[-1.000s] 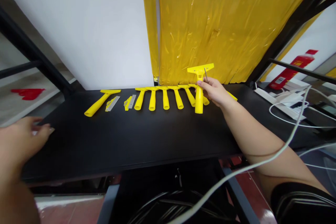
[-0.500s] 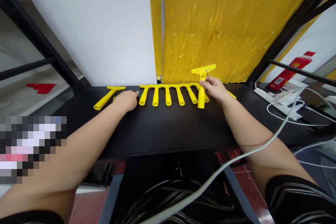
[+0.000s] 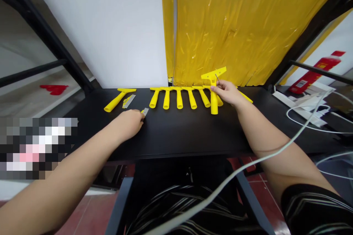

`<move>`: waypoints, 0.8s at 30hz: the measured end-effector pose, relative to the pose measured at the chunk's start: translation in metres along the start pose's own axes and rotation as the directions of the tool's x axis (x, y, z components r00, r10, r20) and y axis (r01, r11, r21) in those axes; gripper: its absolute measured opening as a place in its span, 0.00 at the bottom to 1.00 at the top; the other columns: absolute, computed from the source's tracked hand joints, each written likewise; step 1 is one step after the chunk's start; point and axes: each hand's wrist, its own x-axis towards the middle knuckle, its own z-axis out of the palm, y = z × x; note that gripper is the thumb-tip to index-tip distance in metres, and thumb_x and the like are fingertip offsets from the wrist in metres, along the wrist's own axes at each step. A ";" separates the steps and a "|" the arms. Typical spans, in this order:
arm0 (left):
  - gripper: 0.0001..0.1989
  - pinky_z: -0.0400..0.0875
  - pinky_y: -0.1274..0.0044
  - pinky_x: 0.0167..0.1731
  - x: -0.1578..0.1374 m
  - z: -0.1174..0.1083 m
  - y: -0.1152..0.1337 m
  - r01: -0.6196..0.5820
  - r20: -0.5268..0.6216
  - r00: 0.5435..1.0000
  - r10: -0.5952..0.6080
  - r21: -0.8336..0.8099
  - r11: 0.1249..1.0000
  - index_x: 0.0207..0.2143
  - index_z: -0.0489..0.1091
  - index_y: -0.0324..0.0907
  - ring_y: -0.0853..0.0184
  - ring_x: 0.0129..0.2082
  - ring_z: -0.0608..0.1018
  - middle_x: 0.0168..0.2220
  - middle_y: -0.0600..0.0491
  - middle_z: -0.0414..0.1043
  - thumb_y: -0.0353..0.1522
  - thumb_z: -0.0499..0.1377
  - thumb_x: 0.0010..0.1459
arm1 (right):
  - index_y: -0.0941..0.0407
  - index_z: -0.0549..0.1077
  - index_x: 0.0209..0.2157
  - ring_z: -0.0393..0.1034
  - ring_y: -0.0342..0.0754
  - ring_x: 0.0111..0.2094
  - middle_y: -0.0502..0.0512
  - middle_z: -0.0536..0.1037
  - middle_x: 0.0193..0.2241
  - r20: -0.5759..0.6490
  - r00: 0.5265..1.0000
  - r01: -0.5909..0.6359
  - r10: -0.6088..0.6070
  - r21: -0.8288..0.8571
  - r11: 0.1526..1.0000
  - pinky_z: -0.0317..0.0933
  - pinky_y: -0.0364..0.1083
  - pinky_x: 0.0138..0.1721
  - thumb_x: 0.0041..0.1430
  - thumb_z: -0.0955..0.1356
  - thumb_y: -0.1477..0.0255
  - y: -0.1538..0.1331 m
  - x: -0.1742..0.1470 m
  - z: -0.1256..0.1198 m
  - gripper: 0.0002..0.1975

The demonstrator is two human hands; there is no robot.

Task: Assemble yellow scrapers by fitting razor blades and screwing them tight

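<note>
My right hand (image 3: 226,91) is closed around the neck of a yellow scraper handle (image 3: 214,103), its wide head up and its hollow grip down. A thin dark metal rod (image 3: 217,78) sticks up from the same fingers; its kind is unclear. Low over the tabletop, my left hand (image 3: 131,122) pinches a scraper blade (image 3: 146,111) with yellow on it, partly hidden by the fingers. Behind that hand lies another blade piece (image 3: 128,101), grey and yellow. One scraper handle (image 3: 116,101) rests at the left, and several more, like this one (image 3: 179,99), stand in a row along the back.
The black table (image 3: 176,136) ends at a white panel (image 3: 118,25) and yellow wrapping film (image 3: 220,25). On the right are a red bottle (image 3: 314,73), white parts (image 3: 303,109) and a pale cable (image 3: 220,191) crossing in front. A red object (image 3: 54,89) lies at far left.
My left hand has drawn back toward me with a blade, uncovering the other blade piece on the table. The right hand still holds the scraper handle upright in nearly the same spot.
</note>
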 end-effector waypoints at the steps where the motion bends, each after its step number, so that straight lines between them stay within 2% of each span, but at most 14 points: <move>1: 0.18 0.77 0.61 0.55 -0.006 0.001 0.005 -0.033 -0.006 0.999 0.033 -0.025 0.999 0.47 0.82 0.42 0.47 0.53 0.83 0.54 0.41 0.82 0.31 0.54 0.64 | 0.54 0.74 0.32 0.65 0.46 0.27 0.50 0.74 0.26 0.021 1.000 0.007 -0.007 0.000 1.000 0.60 0.47 0.31 0.51 0.78 0.50 -0.002 -0.001 0.001 0.23; 3: 0.17 0.76 0.63 0.58 -0.014 0.002 0.017 -0.126 -0.050 0.991 0.121 -0.099 0.987 0.48 0.82 0.44 0.50 0.56 0.82 0.56 0.44 0.81 0.30 0.55 0.63 | 0.54 0.74 0.32 0.65 0.46 0.28 0.50 0.74 0.26 0.061 0.998 0.016 -0.017 0.016 1.000 0.60 0.47 0.32 0.50 0.78 0.50 -0.005 -0.003 0.003 0.23; 5: 0.18 0.76 0.64 0.59 -0.014 0.002 0.030 -0.254 -0.122 0.965 0.234 -0.193 0.948 0.48 0.82 0.46 0.53 0.56 0.83 0.56 0.47 0.82 0.28 0.57 0.61 | 0.54 0.73 0.32 0.64 0.46 0.27 0.49 0.72 0.25 0.092 0.995 0.025 -0.028 0.028 0.999 0.59 0.47 0.31 0.50 0.78 0.50 -0.005 -0.004 0.006 0.23; 8: 0.19 0.77 0.66 0.59 -0.003 0.002 0.053 -0.477 -0.250 0.875 0.414 -0.306 0.824 0.49 0.82 0.46 0.56 0.55 0.84 0.55 0.48 0.82 0.24 0.56 0.61 | 0.53 0.73 0.33 0.62 0.45 0.26 0.47 0.69 0.25 0.141 0.989 0.051 -0.052 0.011 0.999 0.56 0.46 0.30 0.53 0.77 0.51 -0.004 -0.006 0.011 0.21; 11: 0.21 0.75 0.69 0.61 0.017 -0.001 0.076 -0.634 -0.302 0.772 0.559 -0.305 0.711 0.51 0.82 0.44 0.60 0.58 0.82 0.58 0.48 0.81 0.22 0.55 0.64 | 0.53 0.71 0.30 0.59 0.44 0.25 0.46 0.66 0.24 0.198 0.978 0.078 -0.073 -0.015 0.997 0.53 0.46 0.28 0.55 0.76 0.51 -0.006 -0.009 0.016 0.21; 14: 0.25 0.73 0.69 0.63 0.037 -0.008 0.097 -0.731 -0.300 0.682 0.667 -0.292 0.616 0.55 0.80 0.44 0.62 0.59 0.81 0.58 0.48 0.81 0.18 0.55 0.61 | 0.53 0.68 0.27 0.56 0.43 0.25 0.46 0.63 0.23 0.245 0.966 0.089 -0.082 -0.019 0.996 0.50 0.46 0.27 0.55 0.77 0.50 -0.013 -0.012 0.019 0.23; 17: 0.24 0.74 0.68 0.62 0.054 -0.016 0.113 -0.774 -0.285 0.628 0.724 -0.323 0.544 0.54 0.80 0.45 0.62 0.60 0.81 0.59 0.48 0.80 0.18 0.56 0.61 | 0.53 0.67 0.26 0.55 0.43 0.25 0.46 0.63 0.23 0.249 0.963 0.105 -0.099 -0.008 0.994 0.51 0.45 0.27 0.53 0.78 0.49 -0.019 -0.014 0.022 0.25; 19: 0.18 0.75 0.66 0.60 0.063 -0.021 0.119 -0.777 -0.296 0.621 0.725 -0.349 0.524 0.47 0.82 0.43 0.59 0.57 0.82 0.56 0.47 0.82 0.20 0.58 0.61 | 0.53 0.68 0.26 0.55 0.43 0.25 0.46 0.63 0.23 0.246 0.965 0.093 -0.094 0.015 0.996 0.51 0.45 0.26 0.53 0.78 0.49 -0.020 -0.014 0.024 0.25; 20: 0.14 0.77 0.66 0.57 0.066 -0.023 0.121 -0.761 -0.329 0.644 0.691 -0.368 0.534 0.43 0.82 0.42 0.59 0.53 0.83 0.52 0.46 0.83 0.22 0.59 0.61 | 0.53 0.69 0.26 0.55 0.43 0.25 0.46 0.63 0.23 0.245 0.966 0.074 -0.080 0.035 0.997 0.50 0.45 0.26 0.53 0.78 0.49 -0.019 -0.014 0.025 0.25; 22: 0.07 0.80 0.66 0.48 0.071 -0.023 0.121 -0.689 -0.435 0.725 0.534 -0.460 0.560 0.36 0.79 0.41 0.60 0.44 0.84 0.43 0.47 0.83 0.24 0.61 0.60 | 0.53 0.70 0.27 0.55 0.42 0.24 0.45 0.64 0.22 0.233 0.972 0.014 -0.035 0.091 0.996 0.49 0.45 0.25 0.53 0.78 0.49 -0.019 -0.014 0.028 0.25; 24: 0.03 0.80 0.68 0.42 0.075 -0.020 0.119 -0.587 -0.504 0.807 0.309 -0.628 0.511 0.35 0.76 0.41 0.62 0.39 0.83 0.38 0.47 0.81 0.27 0.62 0.60 | 0.53 0.70 0.28 0.57 0.42 0.22 0.45 0.65 0.21 0.222 0.975 -0.060 0.022 0.169 0.984 0.49 0.44 0.23 0.53 0.78 0.49 -0.021 -0.015 0.034 0.24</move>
